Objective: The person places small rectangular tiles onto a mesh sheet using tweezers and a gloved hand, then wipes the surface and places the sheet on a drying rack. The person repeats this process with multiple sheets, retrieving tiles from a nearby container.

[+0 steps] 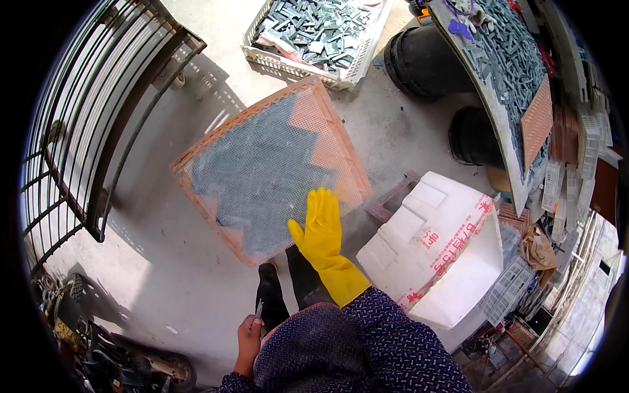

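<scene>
One gloved right hand (319,228), fingers together, thumb spread, over the mesh (262,173), left hand (247,339) gripping a thin tool (259,308), crate (288,63) far.

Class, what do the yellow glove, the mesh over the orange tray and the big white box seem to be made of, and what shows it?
Yellow glove: probably rubber or latex, smooth and evenly coloured, fitting closely.
Mesh: plastic or fibreglass, which is unclear; it shows as a fine, pale, see-through grid.
White box: apparently foam, matt, with thick, moulded-looking steps.
</scene>
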The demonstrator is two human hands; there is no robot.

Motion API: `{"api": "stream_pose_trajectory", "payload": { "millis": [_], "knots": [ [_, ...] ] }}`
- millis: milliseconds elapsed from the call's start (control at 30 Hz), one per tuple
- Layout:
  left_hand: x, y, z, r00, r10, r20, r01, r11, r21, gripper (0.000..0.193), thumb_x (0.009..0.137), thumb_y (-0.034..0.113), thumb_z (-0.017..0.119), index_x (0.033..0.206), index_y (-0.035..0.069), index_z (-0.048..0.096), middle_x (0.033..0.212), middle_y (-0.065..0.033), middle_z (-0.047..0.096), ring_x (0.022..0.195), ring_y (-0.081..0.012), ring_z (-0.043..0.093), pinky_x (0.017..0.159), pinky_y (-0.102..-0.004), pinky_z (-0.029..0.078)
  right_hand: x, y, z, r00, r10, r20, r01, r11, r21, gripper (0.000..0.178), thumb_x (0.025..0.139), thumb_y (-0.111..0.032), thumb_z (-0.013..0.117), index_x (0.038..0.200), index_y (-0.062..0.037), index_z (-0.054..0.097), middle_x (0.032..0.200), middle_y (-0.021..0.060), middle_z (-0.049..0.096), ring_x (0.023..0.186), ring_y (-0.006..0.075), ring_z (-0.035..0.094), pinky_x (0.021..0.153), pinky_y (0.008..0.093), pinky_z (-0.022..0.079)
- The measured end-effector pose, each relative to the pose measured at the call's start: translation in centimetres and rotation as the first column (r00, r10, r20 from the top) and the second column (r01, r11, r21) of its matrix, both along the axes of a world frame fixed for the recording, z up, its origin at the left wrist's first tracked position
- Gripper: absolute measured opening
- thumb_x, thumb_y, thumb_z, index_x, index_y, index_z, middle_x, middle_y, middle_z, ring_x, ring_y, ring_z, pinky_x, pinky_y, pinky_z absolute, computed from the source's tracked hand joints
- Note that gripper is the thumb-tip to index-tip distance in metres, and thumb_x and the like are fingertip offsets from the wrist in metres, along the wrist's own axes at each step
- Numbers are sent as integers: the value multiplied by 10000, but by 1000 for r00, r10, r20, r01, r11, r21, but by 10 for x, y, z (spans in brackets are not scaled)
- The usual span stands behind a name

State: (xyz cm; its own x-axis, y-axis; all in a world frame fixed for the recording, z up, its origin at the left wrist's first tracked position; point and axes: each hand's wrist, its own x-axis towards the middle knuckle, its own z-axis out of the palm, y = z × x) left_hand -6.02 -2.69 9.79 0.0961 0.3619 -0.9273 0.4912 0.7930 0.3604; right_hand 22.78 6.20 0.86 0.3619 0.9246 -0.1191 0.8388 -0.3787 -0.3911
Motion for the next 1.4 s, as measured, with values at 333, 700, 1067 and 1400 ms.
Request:
{"api": "stream_pose_trajectory", "payload": {
  "millis": [333, 700, 1067, 1400],
  "knots": [
    [-3, 2, -10, 999, -35, 20, 34, 999, 31, 220, 884, 177, 460, 726, 34, 517, 555, 33, 422, 510, -56, 372, 467, -234, 301, 12, 0, -7, 999, -4, 41, 2, 999, 53, 695, 767, -324, 629, 1270, 68, 351, 1281, 269, 385, 1193, 417, 364, 1031, 466, 251],
    [-12, 1, -14, 999, 22, 39, -23, 1000, 7, 238, 888, 205, 466, 736, 31, 523, 568, 33, 430, 519, -54, 377, 479, -229, 305, 23, 0, -12, 990, -28, 135, 30, 999, -11, 706, 780, -335, 609, 1292, 59, 324, 1318, 262, 347, 1227, 409, 326, 1051, 477, 207],
    [-3, -14, -17, 996, 58, 72, -57, 998, -14, 218, 878, 187, 472, 762, 12, 531, 552, 7, 434, 528, -65, 403, 488, -245, 331, -64, 105, -13, 777, 626, -69, -603, 771, 206, 535, 850, -291, 512, 1273, 19, 403, 1320, 157, 410, 1247, 279, 357, 1080, 372, 207],
    [-4, -13, -7, 974, 214, 78, -212, 977, -39, 211, 878, 188, 478, 755, 23, 522, 563, 26, 418, 529, -56, 386, 489, -234, 321, -79, 76, -12, 722, 689, -67, -677, 723, 140, 506, 849, -310, 513, 1257, -18, 443, 1329, 114, 417, 1251, 246, 358, 1079, 375, 212]
  ]
}}
